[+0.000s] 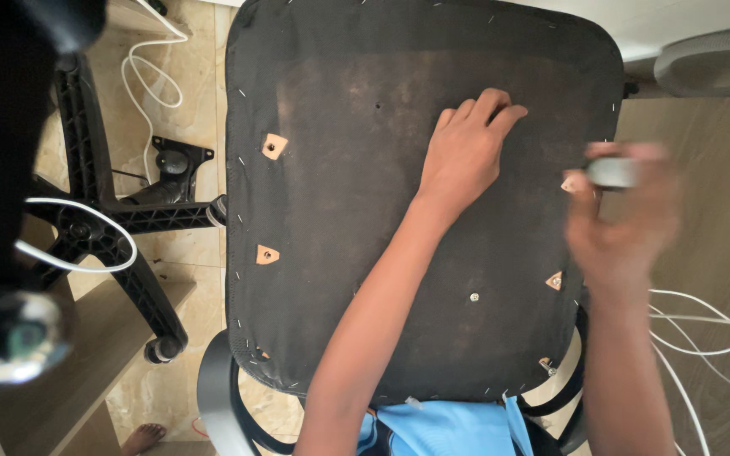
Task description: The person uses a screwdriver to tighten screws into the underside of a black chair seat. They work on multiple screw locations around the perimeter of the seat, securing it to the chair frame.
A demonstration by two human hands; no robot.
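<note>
Blurred right hand (623, 224) grips small grey object (612, 172); left hand (466, 152) flat, empty, on upturned black fabric seat (340, 127).

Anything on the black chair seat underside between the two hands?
Head view: between left hand and blurred right hand, only bare black seat underside; a copper triangular tab sits at the right fingertips.

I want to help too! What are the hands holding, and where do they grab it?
The right hand pinches a small grey blurred object by its end. The left hand holds nothing, resting flat on the seat underside.
</note>
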